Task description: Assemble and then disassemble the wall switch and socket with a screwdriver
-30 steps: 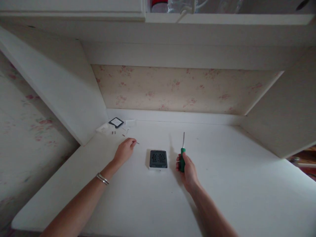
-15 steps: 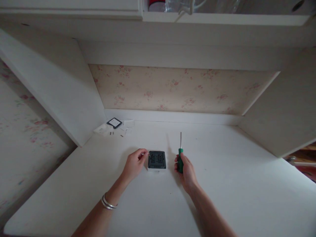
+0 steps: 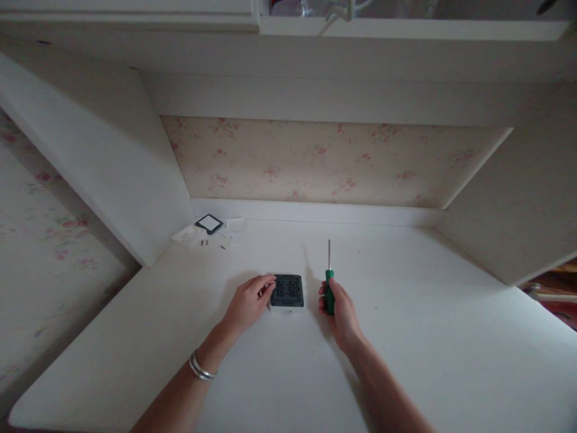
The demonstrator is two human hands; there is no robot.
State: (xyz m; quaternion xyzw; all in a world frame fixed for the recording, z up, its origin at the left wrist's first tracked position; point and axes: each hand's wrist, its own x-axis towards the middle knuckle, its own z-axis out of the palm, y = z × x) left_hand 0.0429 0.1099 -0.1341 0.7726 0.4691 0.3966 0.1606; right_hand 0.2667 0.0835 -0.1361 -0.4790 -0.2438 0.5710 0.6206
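A square black electrical socket plate (image 3: 291, 291) sits on a white back box at the middle of the counter. Over its upper left corner, my left hand (image 3: 247, 300) is closed in a pinch on what looks like a small screw, mostly hidden by the fingertips. To the right of the plate, my right hand (image 3: 342, 316) wraps round the green handle of a screwdriver (image 3: 330, 291). The screwdriver's metal shaft points away from me, apart from the plate.
Far left on the white counter (image 3: 406, 361) lie a dark square frame (image 3: 209, 224), a clear plastic wrapper (image 3: 184, 235) and several small screws (image 3: 222, 247). Side panels stand left and right, and a cabinet (image 3: 315, 57) overhangs the back.
My left hand has moved slightly right, its fingertips now over the plate's upper left corner. My right hand still holds the screwdriver in nearly the same place.
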